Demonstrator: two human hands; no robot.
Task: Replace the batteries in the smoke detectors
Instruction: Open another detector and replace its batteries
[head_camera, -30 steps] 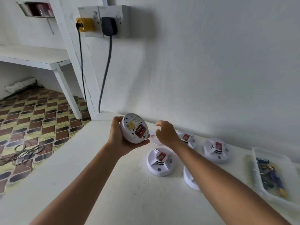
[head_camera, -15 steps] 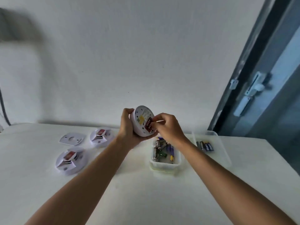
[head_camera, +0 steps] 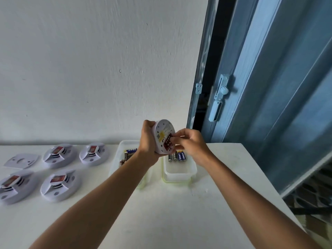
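My left hand (head_camera: 148, 141) grips a round white smoke detector (head_camera: 162, 132), its back turned toward me, above two plastic tubs. My right hand (head_camera: 190, 143) has curled fingertips at the red battery compartment (head_camera: 168, 142) on the detector's back; what they pinch is hidden. Below, the right tub (head_camera: 177, 174) holds three batteries (head_camera: 177, 156). The left tub (head_camera: 115, 166) holds several batteries (head_camera: 128, 154), partly hidden by my left forearm.
Several white smoke detectors (head_camera: 58, 154) lie face up on the white table (head_camera: 161, 212) at the left, with a loose white mounting plate (head_camera: 22, 160) beside them. A blue door (head_camera: 269, 87) stands at the right past the table's edge. A white wall rises behind.
My view swung right from the wall socket to the tubs and door. My right hand came onto the detector's battery compartment, and both hands carried the detector over the tubs.
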